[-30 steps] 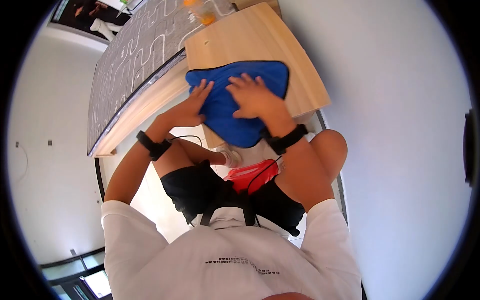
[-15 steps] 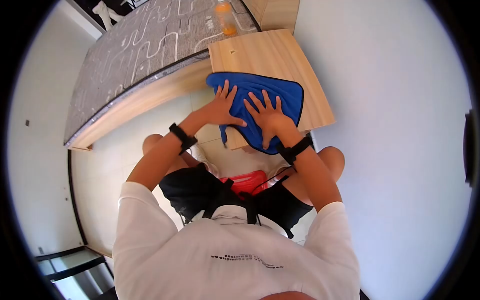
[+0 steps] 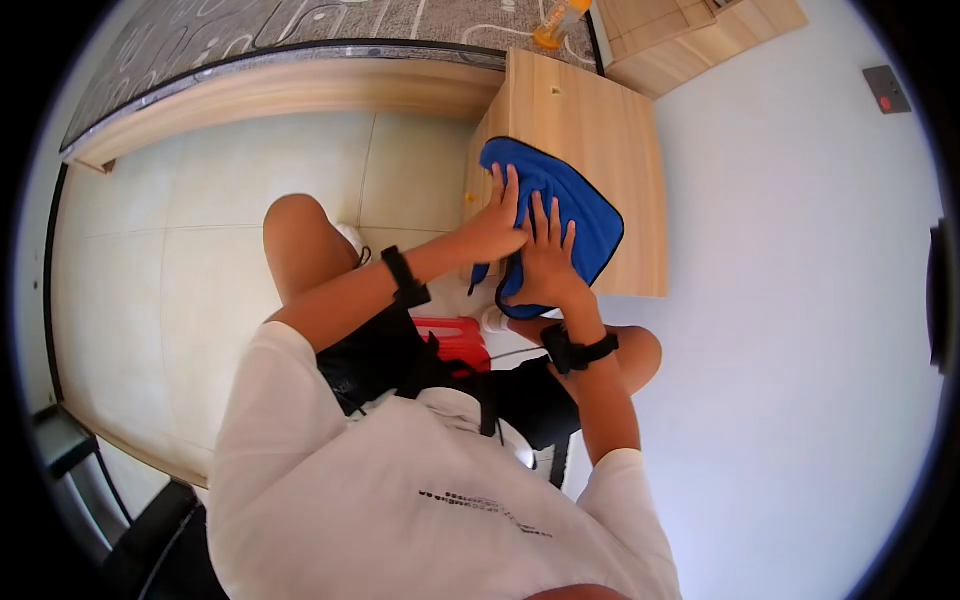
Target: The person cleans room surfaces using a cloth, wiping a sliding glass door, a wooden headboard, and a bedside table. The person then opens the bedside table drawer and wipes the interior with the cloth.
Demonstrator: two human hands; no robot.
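A blue cloth (image 3: 592,220) with black edging lies wrinkled across the top of a light wooden cabinet (image 3: 625,130), and part of it hangs over the front edge. My left hand (image 3: 494,230) rests on the cloth's left side with its fingers stretched out. Close beside it, my right hand (image 3: 548,268) lies on the cloth near the lower left edge, palm down and fingers spread. Neither hand is closed around anything. Both palms are hidden, and the cloth under them is covered.
A bottle with orange liquid (image 3: 560,25) stands on the patterned grey mattress (image 3: 330,22) at the back. A white wall (image 3: 780,300) rises on the right. Between my feet is a red plastic stool (image 3: 450,340). Another wooden unit (image 3: 690,45) is behind the cabinet.
My view has turned, so the cabinet appears squarer and farther right. My left hand has come closer to my right hand on the cloth. Both hands stay on it.
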